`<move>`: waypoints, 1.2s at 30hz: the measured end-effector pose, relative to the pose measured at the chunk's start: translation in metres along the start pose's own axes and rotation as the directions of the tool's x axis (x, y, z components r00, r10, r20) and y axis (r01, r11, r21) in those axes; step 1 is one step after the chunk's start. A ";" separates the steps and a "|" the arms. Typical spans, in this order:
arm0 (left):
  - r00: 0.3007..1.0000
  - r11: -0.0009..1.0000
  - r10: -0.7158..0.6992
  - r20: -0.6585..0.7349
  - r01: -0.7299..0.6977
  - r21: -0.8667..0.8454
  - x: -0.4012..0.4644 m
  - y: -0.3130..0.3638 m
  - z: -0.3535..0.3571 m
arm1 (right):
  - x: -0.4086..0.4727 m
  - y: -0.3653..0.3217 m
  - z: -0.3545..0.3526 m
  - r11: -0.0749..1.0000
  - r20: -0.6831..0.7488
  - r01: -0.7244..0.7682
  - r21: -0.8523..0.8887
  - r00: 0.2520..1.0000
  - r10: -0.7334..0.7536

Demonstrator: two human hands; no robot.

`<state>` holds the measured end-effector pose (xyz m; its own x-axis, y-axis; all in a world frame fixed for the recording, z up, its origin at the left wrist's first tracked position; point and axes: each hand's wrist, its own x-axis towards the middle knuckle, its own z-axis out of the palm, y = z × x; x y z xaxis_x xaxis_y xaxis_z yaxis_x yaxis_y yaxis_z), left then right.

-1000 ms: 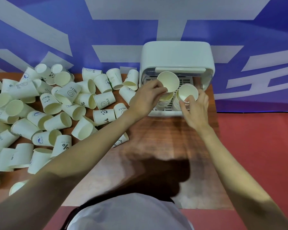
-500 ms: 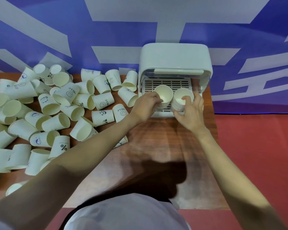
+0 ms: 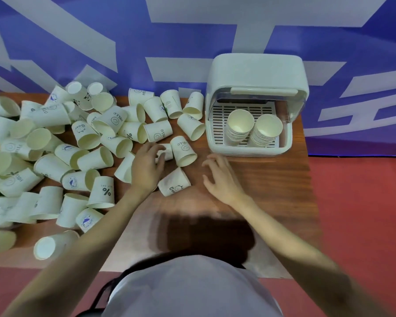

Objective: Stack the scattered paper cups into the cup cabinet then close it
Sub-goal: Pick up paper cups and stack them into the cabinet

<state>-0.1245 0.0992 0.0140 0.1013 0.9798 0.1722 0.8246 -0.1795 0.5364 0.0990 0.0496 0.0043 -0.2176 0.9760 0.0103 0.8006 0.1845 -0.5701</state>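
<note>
The white cup cabinet (image 3: 256, 72) stands open at the back right of the wooden table, its lid raised. Inside are two stacks of paper cups, the left stack (image 3: 239, 126) and the right stack (image 3: 266, 130). Many loose paper cups (image 3: 87, 138) lie scattered across the table's left half. My left hand (image 3: 146, 165) is spread over a small cup (image 3: 167, 152) lying on its side, fingers touching it. My right hand (image 3: 220, 177) hovers open over the table, just right of a "HELLO" cup (image 3: 183, 151) and a fallen cup (image 3: 174, 185).
The wooden table (image 3: 272, 179) ends at its right edge beside the cabinet, with red floor (image 3: 364, 213) beyond. A blue and white wall (image 3: 169, 42) rises right behind the table. My torso fills the bottom of the view.
Both hands have left the stacks in the cabinet and moved back left to the loose cups. The cups they held now sit on the two stacks.
</note>
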 end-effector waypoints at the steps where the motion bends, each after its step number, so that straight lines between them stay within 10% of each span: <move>1: 1.000 1.000 -0.024 -0.001 0.024 0.020 -0.006 -0.010 -0.006 | 0.001 -0.005 0.009 1.000 0.028 0.019 0.004 0.999 -0.019; 9: 0.974 0.974 -0.225 0.038 0.224 0.046 -0.041 -0.043 -0.034 | 0.014 -0.031 0.053 0.995 0.221 -0.092 -0.031 0.971 0.096; 18: 0.949 0.948 -0.299 0.105 0.282 0.149 -0.054 -0.049 -0.030 | 0.001 -0.028 0.041 0.971 0.130 -0.186 0.148 0.977 0.168; 36: 0.957 0.932 0.266 -0.116 -0.286 -0.222 0.021 0.094 -0.039 | -0.026 0.035 -0.108 0.994 -0.502 -0.073 0.084 0.858 0.106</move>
<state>-0.0667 0.0999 0.0999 0.2513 0.8799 0.4033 0.6164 -0.4667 0.6342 0.1928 0.0430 0.0730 0.1782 0.9152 0.3614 0.7648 0.1023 -0.6361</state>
